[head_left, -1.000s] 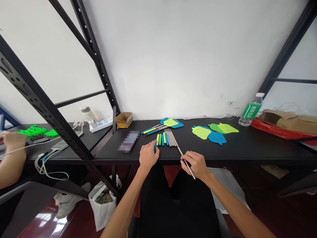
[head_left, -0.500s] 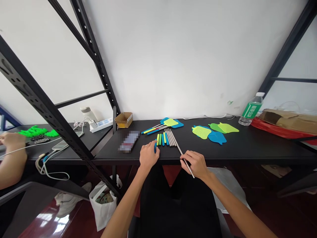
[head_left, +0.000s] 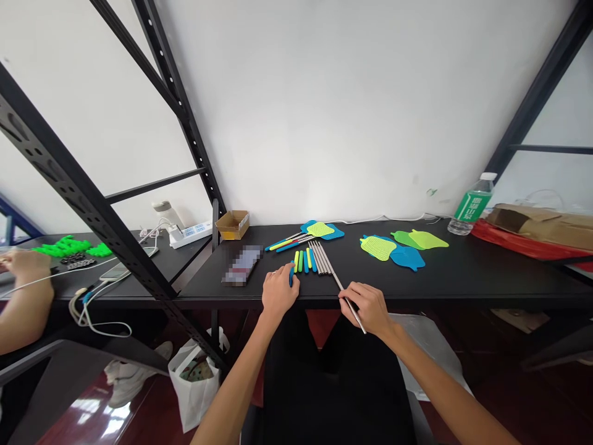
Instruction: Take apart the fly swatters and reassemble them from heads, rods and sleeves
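At the table's front edge, my left hand (head_left: 280, 288) is closed on a blue handle (head_left: 291, 276). My right hand (head_left: 365, 306) grips a metal rod (head_left: 337, 279), which slants from the other rods down past the edge. Beside my left hand lies a row of yellow, green and blue handles (head_left: 306, 261). Several metal rods (head_left: 321, 258) sit right of that row. Behind them are assembled fly swatters (head_left: 319, 230) with blue and yellow heads. Loose swatter heads lie to the right: a yellow one (head_left: 377, 248), a blue one (head_left: 407, 257) and a yellow-green one (head_left: 428, 239).
A blurred phone-like object (head_left: 243, 266) and a small cardboard box (head_left: 232, 224) are at left. A water bottle (head_left: 472, 204) stands at right, near a red-edged carton (head_left: 532, 228). A metal shelf post (head_left: 83, 179) rises at left; beyond it shows another person's arm (head_left: 28, 290).
Both hands keep nearly the same place and hold. The whole view has shifted very slightly.
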The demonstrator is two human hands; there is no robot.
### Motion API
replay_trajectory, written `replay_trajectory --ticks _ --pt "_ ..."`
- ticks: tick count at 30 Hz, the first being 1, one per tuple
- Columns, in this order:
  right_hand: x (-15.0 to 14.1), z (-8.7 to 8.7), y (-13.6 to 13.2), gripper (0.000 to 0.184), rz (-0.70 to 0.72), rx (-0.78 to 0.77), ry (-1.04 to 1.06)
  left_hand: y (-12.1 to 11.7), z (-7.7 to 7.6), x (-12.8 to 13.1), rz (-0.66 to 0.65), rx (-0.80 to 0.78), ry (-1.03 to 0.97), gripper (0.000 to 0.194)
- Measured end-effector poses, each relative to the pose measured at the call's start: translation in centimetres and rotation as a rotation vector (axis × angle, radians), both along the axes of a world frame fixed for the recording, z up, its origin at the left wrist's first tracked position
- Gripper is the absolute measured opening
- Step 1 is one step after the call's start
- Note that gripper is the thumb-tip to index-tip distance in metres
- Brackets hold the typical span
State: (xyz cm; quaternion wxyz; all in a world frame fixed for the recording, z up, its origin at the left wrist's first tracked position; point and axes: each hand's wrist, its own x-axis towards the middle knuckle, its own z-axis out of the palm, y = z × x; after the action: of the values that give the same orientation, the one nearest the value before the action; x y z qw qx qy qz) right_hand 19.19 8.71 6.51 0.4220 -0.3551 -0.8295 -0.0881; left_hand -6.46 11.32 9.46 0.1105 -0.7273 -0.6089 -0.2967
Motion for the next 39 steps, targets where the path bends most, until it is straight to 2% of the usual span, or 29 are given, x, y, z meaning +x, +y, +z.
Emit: replay_trajectory --ticks 39 --pt "-0.06 0.03 -0.16 0.012 -0.005 -0.001 0.009 -0.06 0.08 0.00 -0.002 -0.007 0.010 0.034"
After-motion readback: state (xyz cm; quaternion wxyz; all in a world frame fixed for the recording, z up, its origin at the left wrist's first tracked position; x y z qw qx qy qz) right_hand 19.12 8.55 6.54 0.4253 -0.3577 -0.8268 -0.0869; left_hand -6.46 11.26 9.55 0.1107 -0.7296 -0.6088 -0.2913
